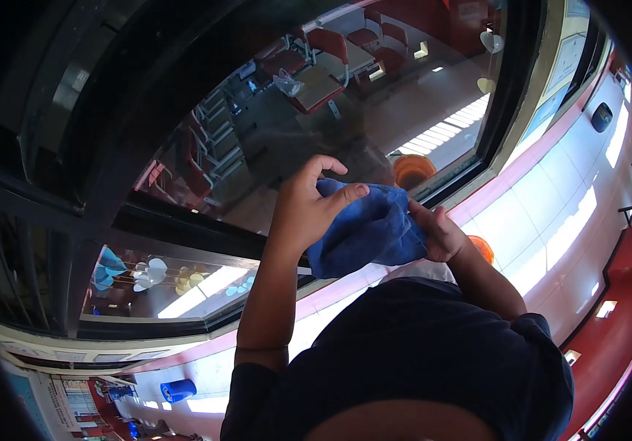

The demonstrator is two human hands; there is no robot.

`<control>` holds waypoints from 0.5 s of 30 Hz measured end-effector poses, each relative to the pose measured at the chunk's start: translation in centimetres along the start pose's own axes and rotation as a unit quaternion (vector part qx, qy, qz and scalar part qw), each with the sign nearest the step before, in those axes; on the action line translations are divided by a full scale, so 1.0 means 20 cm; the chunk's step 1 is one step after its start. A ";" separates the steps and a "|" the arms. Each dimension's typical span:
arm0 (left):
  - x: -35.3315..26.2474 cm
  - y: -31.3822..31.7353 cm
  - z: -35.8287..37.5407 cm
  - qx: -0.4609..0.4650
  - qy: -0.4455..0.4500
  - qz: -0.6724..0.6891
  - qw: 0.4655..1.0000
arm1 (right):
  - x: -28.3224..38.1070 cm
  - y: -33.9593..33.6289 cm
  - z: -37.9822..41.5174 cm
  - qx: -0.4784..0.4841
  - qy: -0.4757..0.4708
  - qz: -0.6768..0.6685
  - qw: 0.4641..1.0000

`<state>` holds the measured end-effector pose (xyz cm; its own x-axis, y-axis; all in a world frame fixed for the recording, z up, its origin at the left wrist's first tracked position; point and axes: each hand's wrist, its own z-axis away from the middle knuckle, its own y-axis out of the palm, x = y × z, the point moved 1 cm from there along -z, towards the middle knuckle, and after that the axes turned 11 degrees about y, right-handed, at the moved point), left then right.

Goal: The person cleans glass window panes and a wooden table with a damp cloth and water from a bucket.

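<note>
A crumpled blue cloth (371, 228) is held up between my two hands in front of a window pane (286, 162). My left hand (312, 202) grips its upper left part, thumb pressed on top and index finger raised and bent above it. At the cloth's right end, my right hand (439, 234) pinches the edge, with some of its fingers hidden behind the fabric. The cloth hangs bunched and folded below the left thumb.
Dark window frames (257, 242) run beside me. An orange bucket (482, 248) stands on the tiled floor (551, 198), partly behind my right forearm. A black bin (602, 116) and a blue bin (178, 390) stand farther along. Chairs and desks show in the glass.
</note>
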<state>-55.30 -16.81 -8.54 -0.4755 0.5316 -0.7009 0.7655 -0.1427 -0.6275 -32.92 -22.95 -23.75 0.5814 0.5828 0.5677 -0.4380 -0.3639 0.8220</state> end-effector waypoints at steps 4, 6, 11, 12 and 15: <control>-0.06 -0.05 -0.04 0.064 -0.037 -0.018 0.997 | 0.06 -0.01 0.01 -0.064 -0.007 0.187 0.980; -0.08 -0.07 -0.05 0.072 0.052 0.000 0.996 | 0.07 -0.04 0.03 0.029 -0.037 0.051 0.998; -0.19 -0.13 -0.05 0.124 0.135 -0.036 0.982 | 0.15 -0.01 0.03 -0.154 -0.068 0.325 0.931; -0.20 -0.14 -0.04 0.133 0.134 -0.041 0.981 | 0.17 0.00 0.03 -0.162 -0.098 0.353 0.916; -0.19 -0.21 0.01 0.139 0.150 -0.047 0.978 | 0.24 0.15 0.05 -0.183 -0.174 0.380 0.890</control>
<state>-56.76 -18.47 -3.40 -0.3576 0.7679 -0.5315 0.5568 -0.2816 -0.7814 -30.70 -22.02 -18.51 0.1715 -0.0134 0.9851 -0.9520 -0.2597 0.1622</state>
